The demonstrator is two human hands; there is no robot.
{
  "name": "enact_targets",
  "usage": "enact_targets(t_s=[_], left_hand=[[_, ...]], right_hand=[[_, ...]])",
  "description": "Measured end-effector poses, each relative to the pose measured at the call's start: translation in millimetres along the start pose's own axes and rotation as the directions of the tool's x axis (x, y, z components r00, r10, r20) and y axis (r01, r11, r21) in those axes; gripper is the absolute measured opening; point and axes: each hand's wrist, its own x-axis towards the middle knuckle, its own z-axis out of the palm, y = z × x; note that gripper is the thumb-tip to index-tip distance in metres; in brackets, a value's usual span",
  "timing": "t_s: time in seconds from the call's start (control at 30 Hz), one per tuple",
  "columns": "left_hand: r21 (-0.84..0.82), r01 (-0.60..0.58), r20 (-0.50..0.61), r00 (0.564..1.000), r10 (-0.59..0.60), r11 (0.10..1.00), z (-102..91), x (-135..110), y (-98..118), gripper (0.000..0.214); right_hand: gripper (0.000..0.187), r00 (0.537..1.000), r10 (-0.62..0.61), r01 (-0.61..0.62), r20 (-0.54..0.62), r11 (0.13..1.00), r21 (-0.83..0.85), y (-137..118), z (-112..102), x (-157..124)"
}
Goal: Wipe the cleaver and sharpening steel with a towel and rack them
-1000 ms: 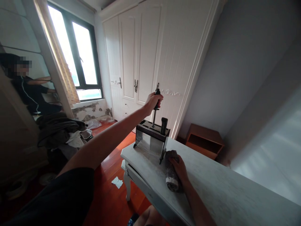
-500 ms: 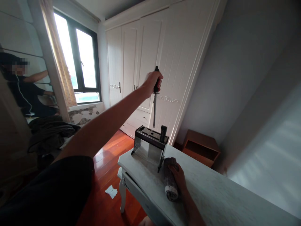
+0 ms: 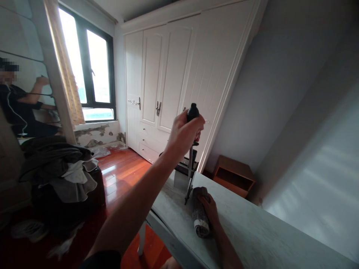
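My left hand (image 3: 186, 130) is closed around the black handle of a honing steel (image 3: 191, 160). Its metal rod points down in front of the right end of a knife block (image 3: 181, 181); whether the tip touches anything, I cannot tell. Dark on top with pale, shiny sides, the block stands at the table's far end, and my left hand and forearm hide much of it. Beside it lies a rolled brown towel (image 3: 199, 213) with a white band near its front end. My right hand (image 3: 209, 210) grips this roll from the right, pressing it on the tabletop.
The white marbled table (image 3: 252, 228) stretches toward the lower right. Behind it are a small brown cabinet (image 3: 235, 175) and a white wardrobe (image 3: 153, 74). Heaped clothes (image 3: 61, 164) lie at left on something dark. A mirror at far left reflects a person (image 3: 25, 97).
My left hand has brought the honing steel down and nearer to me, from above the knife block to in front of its right end. My right hand stays on the rolled towel. The view has shifted slightly.
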Motion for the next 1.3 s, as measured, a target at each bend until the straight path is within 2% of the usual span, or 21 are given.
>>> enact_targets(t_s=[0.13, 0.27, 0.37, 0.57, 0.67, 0.77, 0.97, 1.17, 1.3], left_hand=[[-0.058, 0.013, 0.008, 1.000, -0.013, 0.998, 6.0, -37.2, -14.0, 0.010], [-0.156, -0.020, -0.063, 0.998, 0.010, 0.988, 18.6, -62.2, -36.0, 0.011], [-0.245, -0.060, -0.133, 0.991, 0.027, 0.968, 32.4, -73.8, -61.0, 0.012], [-0.408, -0.080, -0.171, 0.985, 0.009, 0.909, 58.3, -91.4, -126.8, 0.011], [-0.481, -0.045, -0.191, 0.980, -0.054, 0.875, 68.3, -101.4, -160.1, 0.010], [-0.536, 0.030, -0.204, 0.965, -0.164, 0.844, 76.2, -113.1, -189.6, 0.009], [-0.679, 0.136, -0.216, 0.903, -0.373, 0.722, 80.6, -134.4, -236.4, 0.013], [-0.816, 0.231, -0.130, 0.820, -0.557, 0.531, 69.5, -150.7, -271.1, 0.020], [-0.790, 0.270, -0.149, 0.786, -0.600, 0.550, 60.5, -161.1, -287.4, 0.036]], right_hand=[[0.046, 0.998, -0.057, 0.055, -0.035, 0.996, -0.072, -3.5, -5.8, -3.6], [0.043, 0.996, -0.046, 0.040, -0.075, 0.996, -0.080, -5.0, -26.5, -11.7], [0.043, 0.989, -0.018, 0.005, -0.148, 0.996, -0.090, -1.0, -54.3, -19.7], [0.048, 0.961, 0.010, -0.026, -0.275, 0.998, -0.054, 12.9, -127.0, -40.6], [0.049, 0.945, 0.036, -0.045, -0.325, 0.999, -0.020, 17.7, -158.1, -52.8], [0.047, 0.933, 0.064, -0.058, -0.353, 0.998, 0.026, 20.7, -178.8, -63.6], [0.042, 0.937, 0.099, -0.063, -0.336, 0.991, 0.115, 20.7, -192.6, -74.3], [0.036, 0.953, 0.084, -0.035, -0.292, 0.985, 0.170, 12.3, -189.6, -79.6], [0.040, 0.950, 0.165, -0.076, -0.265, 0.946, 0.316, 8.7, -192.0, -83.0]])
